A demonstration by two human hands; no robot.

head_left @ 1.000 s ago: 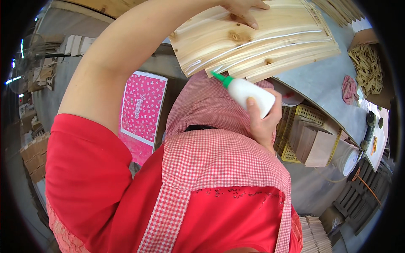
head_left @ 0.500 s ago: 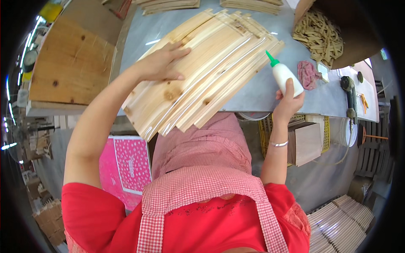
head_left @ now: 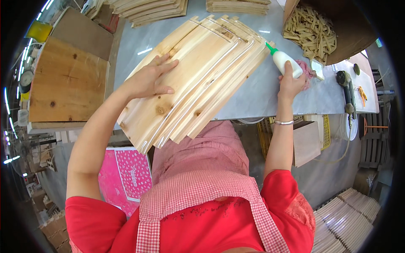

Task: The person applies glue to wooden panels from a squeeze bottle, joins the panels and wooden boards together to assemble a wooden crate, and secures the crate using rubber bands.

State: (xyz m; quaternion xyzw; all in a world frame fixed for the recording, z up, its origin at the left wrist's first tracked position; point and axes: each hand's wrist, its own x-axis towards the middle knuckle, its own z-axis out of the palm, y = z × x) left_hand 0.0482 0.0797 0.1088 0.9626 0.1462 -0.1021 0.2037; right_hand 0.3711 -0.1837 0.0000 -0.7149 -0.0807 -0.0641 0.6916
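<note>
Several thin wooden boards (head_left: 181, 80) lie fanned out and overlapping on the grey table, their near ends jutting past its front edge. Wet, shiny lines of glue run along their exposed edges. My left hand (head_left: 153, 80) rests on the top board with its fingers spread. In my right hand (head_left: 292, 82) is a white glue bottle (head_left: 283, 61) with a green nozzle. That nozzle points up and to the left, its tip at the far right corner of the boards.
More boards are stacked at the table's far side (head_left: 154, 10). A box of wooden strips (head_left: 312, 33) lies at the far right, with a pink rag (head_left: 307, 75) near the bottle. A black power tool (head_left: 346, 90) is on the right. A wooden box (head_left: 69, 80) stands left.
The glue bottle in my right hand has tilted further left, and its nozzle has come up to the boards' far right corner. My left hand stays on the boards.
</note>
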